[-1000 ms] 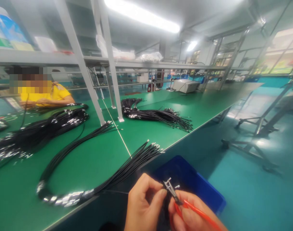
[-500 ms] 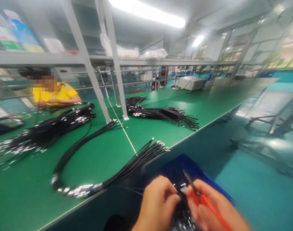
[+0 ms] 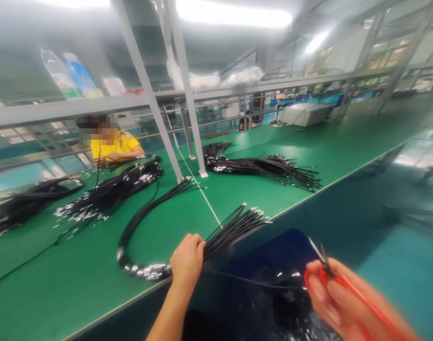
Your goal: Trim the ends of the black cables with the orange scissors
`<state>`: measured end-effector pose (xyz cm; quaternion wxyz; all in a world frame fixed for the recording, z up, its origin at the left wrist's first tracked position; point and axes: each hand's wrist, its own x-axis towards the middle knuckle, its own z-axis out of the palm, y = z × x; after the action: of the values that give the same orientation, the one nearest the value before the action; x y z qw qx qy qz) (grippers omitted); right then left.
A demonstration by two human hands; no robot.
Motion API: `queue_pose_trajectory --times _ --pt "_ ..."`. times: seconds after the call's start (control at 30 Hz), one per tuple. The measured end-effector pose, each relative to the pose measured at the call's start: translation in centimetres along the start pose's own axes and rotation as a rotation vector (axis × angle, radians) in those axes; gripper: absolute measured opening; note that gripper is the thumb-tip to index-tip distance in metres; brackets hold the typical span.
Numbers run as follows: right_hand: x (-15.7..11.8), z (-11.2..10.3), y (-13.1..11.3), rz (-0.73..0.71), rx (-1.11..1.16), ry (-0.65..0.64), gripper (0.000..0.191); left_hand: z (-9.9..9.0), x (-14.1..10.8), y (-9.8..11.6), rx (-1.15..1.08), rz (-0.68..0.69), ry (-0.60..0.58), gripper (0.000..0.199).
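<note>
My left hand [image 3: 188, 259] is at the near edge of the bench, its fingers closed round a bundle of black cables [image 3: 234, 232]. The bundle curves in a U on the bench, with silvery bands on its bend and loose tips on both ends. My right hand [image 3: 339, 303] grips red-handled scissors [image 3: 323, 258], blades pointing up and slightly apart. A thin cable [image 3: 248, 280] runs from beside my left hand towards my right hand; whether the right fingers touch it I cannot tell. Below lies a dark blue bin [image 3: 291, 239] with black, shiny pieces inside, blurred.
On the green bench [image 3: 166, 227] lie more cable bundles [image 3: 259, 168] at the back and a cable pile [image 3: 113, 189] to the left. Metal posts [image 3: 191, 104] carry a shelf [image 3: 230, 91]. A person in yellow [image 3: 117, 147] sits across. A pale box [image 3: 307, 114] stands farther off.
My left hand has moved left from the bin up to the cable bundle. The right hand with the scissors has moved right, away from the left. The view has turned left.
</note>
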<state>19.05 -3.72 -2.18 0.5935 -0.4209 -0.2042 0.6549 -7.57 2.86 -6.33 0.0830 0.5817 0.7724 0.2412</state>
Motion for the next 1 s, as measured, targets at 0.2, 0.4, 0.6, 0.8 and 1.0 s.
queue_pose_trajectory --times 0.2,0.4,0.6,0.8,1.0 --pt "0.5 -0.2 -0.8 -0.263 -0.013 0.121 0.025 -1.5 1.0 1.0 -0.294 0.067 -0.108 0.013" --pt "0.6 0.4 0.4 -0.292 -0.035 0.184 0.026 -2.5 -2.9 8.5 -0.531 0.422 -0.276 0.014" --pt "0.3 1.0 3.0 -0.262 -0.078 0.112 0.028 0.7 -7.0 9.8 -0.703 0.573 -0.253 0.012" --pt "0.1 2.8 3.6 -0.36 -0.012 0.226 0.031 1.1 -6.6 8.9 -1.025 0.104 -0.606 0.014" --pt "-0.3 3.9 3.3 -0.318 0.084 0.159 0.027 1.0 -7.3 9.5 -1.115 0.042 -0.608 0.017"
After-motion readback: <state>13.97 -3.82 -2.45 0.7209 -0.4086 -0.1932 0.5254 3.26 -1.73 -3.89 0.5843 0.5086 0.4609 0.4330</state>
